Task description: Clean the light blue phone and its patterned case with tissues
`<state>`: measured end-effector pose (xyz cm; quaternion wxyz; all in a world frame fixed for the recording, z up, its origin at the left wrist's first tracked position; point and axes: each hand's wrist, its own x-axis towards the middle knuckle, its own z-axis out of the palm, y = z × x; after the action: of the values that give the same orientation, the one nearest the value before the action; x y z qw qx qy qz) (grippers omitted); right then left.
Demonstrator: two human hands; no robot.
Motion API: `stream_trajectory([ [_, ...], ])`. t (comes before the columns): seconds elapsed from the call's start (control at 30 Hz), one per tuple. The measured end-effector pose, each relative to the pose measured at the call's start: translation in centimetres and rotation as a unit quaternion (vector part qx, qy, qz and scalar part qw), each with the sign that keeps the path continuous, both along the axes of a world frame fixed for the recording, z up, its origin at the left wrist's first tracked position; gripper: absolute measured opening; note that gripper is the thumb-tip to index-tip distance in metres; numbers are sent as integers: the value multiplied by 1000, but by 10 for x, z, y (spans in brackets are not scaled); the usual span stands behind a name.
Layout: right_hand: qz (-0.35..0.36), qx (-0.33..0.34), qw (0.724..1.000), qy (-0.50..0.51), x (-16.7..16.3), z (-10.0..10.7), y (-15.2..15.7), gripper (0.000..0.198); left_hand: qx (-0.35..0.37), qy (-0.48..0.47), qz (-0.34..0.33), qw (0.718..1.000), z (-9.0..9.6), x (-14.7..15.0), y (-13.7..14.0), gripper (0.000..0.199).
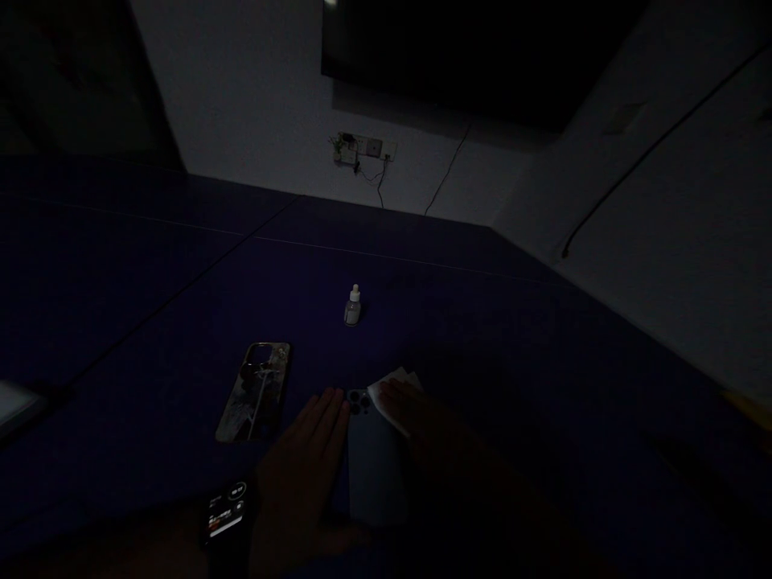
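A smartphone (377, 470) lies back up on the dark blue surface, its cameras at the far end. Against its left edge rests my left hand (307, 466), fingers stretched out flat and the thumb reaching along the near end. My right hand (416, 414) presses a folded white tissue (389, 394) onto the upper right of the phone's back; the lower part of this hand fades into the dark. To the left lies a patterned phone case (256, 394) with a camera cut-out. A small dropper bottle (353, 307) stands upright beyond the phone.
A smartwatch (226, 511) with a lit screen is on my left wrist. Part of a pale object (15, 406) shows at the left edge. Sockets with cables (367, 149) are on the far wall, under a large dark screen (470, 56). The room is very dim.
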<state>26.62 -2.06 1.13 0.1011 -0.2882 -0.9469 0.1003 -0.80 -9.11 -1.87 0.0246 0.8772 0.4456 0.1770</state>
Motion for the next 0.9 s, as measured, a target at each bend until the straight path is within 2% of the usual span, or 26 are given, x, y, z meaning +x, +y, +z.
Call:
stream_trajectory([
  [0.13,79,-8,997,-3,-5,1,2,66,10,-4,-11,1000,-1,-1,2,130],
  [0.2,93,-5,996,1,-4,1,3,64,20,-2,-10,1000,-1,-1,3,131],
  [0.37,23,11,1000,-3,-3,-1,4,65,31,10,-4,999,1,-1,1,136],
  [0.53,70,-3,997,-15,-3,3,2,62,39,-7,-5,999,2,0,0,135],
  [0.7,-14,-5,1000,-12,-2,-2,1,66,14,-9,-1,1000,-2,1,0,132],
  [0.9,42,-9,999,-16,-1,-3,1,66,7,1,4,1000,-5,0,1,130],
])
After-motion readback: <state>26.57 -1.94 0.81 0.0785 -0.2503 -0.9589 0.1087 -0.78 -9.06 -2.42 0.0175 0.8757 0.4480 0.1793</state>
